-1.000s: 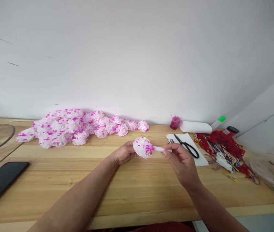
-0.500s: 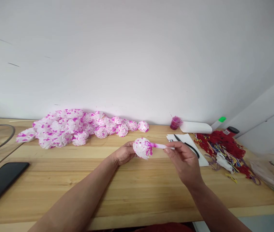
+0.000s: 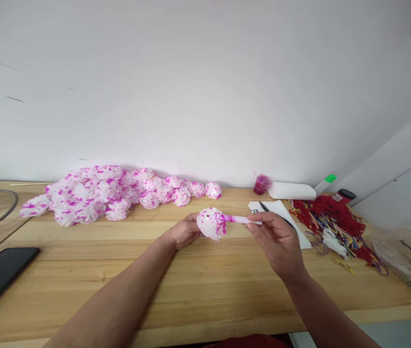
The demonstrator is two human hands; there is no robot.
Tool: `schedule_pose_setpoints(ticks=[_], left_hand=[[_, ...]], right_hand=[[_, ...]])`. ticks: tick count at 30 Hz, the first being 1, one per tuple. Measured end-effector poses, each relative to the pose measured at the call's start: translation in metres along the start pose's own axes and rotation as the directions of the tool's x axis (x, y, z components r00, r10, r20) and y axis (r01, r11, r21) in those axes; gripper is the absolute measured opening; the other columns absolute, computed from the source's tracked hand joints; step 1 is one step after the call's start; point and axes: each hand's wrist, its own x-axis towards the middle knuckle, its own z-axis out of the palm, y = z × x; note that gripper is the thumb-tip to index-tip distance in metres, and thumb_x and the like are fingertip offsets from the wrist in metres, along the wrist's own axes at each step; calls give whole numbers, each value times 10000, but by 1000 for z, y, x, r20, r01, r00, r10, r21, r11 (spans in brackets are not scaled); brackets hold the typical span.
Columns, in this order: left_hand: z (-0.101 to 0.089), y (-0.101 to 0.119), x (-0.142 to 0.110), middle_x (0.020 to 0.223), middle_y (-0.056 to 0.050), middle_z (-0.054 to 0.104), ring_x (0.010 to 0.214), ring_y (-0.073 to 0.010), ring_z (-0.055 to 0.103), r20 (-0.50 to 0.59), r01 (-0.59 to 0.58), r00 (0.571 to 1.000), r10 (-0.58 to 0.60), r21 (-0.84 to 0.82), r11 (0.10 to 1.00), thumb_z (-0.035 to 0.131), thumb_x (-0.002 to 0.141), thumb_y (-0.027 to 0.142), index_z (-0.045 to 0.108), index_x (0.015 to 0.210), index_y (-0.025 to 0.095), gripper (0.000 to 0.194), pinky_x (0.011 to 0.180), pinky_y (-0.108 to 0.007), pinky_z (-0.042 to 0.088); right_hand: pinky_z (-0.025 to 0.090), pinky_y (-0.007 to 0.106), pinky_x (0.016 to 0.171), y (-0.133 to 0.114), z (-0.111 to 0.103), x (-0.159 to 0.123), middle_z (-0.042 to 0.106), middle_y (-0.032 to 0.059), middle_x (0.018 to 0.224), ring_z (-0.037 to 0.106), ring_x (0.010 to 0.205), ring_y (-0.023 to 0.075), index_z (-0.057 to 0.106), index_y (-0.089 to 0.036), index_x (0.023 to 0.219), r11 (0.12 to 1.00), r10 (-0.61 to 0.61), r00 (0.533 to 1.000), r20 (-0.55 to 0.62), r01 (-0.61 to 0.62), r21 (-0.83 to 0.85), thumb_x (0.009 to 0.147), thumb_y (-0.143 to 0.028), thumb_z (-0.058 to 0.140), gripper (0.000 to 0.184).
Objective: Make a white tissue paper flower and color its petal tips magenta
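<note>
My left hand [image 3: 186, 233] is closed on a white tissue-paper flower [image 3: 210, 224] with magenta-stained petal edges, held just above the wooden table. Between thumb and fingers, my right hand [image 3: 276, 241] pinches a slim white stick-like applicator [image 3: 240, 220], stained magenta toward its left end. That stained end meets the right edge of the flower; its tip cannot be made out. Behind my right hand lie black-handled scissors [image 3: 263, 207] on white paper [image 3: 301, 238], partly hidden by the hand. A small clear cup [image 3: 262, 184] of magenta liquid stands near the wall.
Finished-looking tissue flowers [image 3: 82, 195] are heaped along the wall at left. A black phone [image 3: 4, 278] lies at the left front. Right of the paper sit red cords [image 3: 339, 217], a dark-lidded jar [image 3: 345, 195], a green-capped bottle [image 3: 327, 182] and a plastic bag [image 3: 404, 256].
My right hand has drawn the applicator slightly to the right, from across the flower's face to its right edge. My left hand keeps hold of the flower. The camera view has shifted slightly.
</note>
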Motion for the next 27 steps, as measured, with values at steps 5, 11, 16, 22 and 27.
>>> schedule_pose_setpoints(ticks=[5, 11, 16, 22, 27], left_hand=[[0, 1, -1, 845, -97, 765, 794, -200, 679, 14, 2, 1000, -2, 19, 1000, 879, 552, 240, 779, 892, 118, 375, 760, -286, 510], [-1, 1, -2, 843, -112, 762, 794, -217, 689, 23, -13, 1000, 12, 27, 1000, 859, 592, 225, 771, 902, 116, 340, 771, -306, 509], [0, 0, -2, 851, -118, 762, 779, -224, 695, 32, -32, 999, 31, 27, 999, 856, 593, 203, 768, 914, 119, 344, 760, -311, 509], [1, -1, 0, 854, -99, 767, 783, -211, 693, 14, -53, 998, 53, 4, 999, 875, 550, 190, 774, 907, 134, 375, 755, -292, 510], [-4, -3, 4, 969, -83, 768, 881, -212, 682, -105, -76, 992, 74, -15, 997, 869, 589, 209, 773, 965, 180, 390, 846, -323, 505]], right_hand=[[442, 340, 789, 4, 0, 2, 654, 22, 891, 551, 831, 182, 708, -280, 962, 996, 1, 994, 108, 9, -85, 868, -285, 680, 98], [428, 305, 711, 3, -5, 7, 631, 7, 822, 532, 755, 161, 704, -264, 937, 997, 74, 997, 6, -74, -1, 844, -321, 704, 109], [438, 292, 680, 3, -2, 9, 617, 0, 772, 528, 709, 151, 698, -244, 919, 988, 143, 990, -17, -142, 68, 822, -347, 722, 143], [454, 273, 670, 6, -5, 9, 643, 7, 791, 555, 714, 146, 703, -226, 914, 992, 122, 992, -9, -122, 38, 814, -345, 725, 157], [449, 248, 609, 10, -44, 54, 675, 9, 762, 573, 647, 135, 697, -199, 947, 995, 44, 975, -216, -62, -76, 781, -389, 735, 255]])
